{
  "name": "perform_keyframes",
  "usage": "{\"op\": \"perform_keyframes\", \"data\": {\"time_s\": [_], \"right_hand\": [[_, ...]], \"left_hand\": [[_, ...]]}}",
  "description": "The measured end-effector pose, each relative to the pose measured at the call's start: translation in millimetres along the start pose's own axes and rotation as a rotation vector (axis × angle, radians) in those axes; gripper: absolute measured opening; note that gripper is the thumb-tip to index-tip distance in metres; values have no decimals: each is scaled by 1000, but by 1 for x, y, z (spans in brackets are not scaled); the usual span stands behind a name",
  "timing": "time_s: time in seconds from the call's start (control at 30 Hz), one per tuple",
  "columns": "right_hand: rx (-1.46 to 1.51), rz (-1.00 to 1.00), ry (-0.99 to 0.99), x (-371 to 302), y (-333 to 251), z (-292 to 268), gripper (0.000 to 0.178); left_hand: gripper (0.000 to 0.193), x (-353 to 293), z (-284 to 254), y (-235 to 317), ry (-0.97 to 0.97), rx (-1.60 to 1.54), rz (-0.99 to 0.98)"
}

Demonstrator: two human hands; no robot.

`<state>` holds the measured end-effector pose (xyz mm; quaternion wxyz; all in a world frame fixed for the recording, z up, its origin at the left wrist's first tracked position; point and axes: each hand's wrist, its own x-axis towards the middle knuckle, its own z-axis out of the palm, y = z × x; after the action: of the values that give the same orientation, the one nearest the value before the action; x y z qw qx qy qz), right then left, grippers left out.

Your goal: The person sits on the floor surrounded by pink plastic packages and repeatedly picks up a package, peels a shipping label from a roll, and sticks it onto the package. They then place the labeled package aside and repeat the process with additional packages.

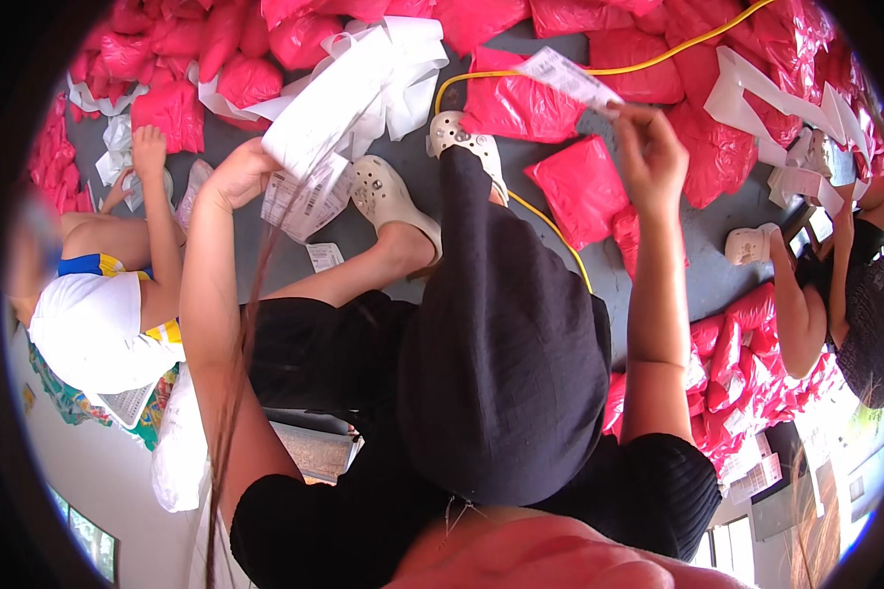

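My left hand (236, 175) is closed on a long white strip of label paper (329, 103), which loops up and away from it. Printed labels (309, 196) with barcodes hang just below those fingers. Raised on the other side, my right hand (650, 147) pinches one end of a single printed label (565, 79), held above the pink plastic packages. The nearest of these are a glossy pink package (521, 103) beneath the label and another pink package (580, 191) left of my right wrist.
Pink packages (737, 363) are heaped all around on the grey floor (614, 290). A yellow cable (658, 61) snakes across them. People sit at left (108, 319) and right (840, 285). Crumpled white backing paper (408, 74) lies ahead, beyond my white clogs (388, 201).
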<state>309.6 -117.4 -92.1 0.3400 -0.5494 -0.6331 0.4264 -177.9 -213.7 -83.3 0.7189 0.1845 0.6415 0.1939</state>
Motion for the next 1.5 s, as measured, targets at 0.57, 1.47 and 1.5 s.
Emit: {"op": "perform_keyframes", "data": {"time_s": [0.57,1.47,1.5], "right_hand": [[-81,170,294,-46,107,82,13],[-764,-487,38,14,124,125,44],[-754,-451,-4,17,127,133,47]], "left_hand": [[31,34,68,15,-290,-145,81],[33,48,84,9,-150,-263,101],[34,51,89,10,-125,-284,100]]}}
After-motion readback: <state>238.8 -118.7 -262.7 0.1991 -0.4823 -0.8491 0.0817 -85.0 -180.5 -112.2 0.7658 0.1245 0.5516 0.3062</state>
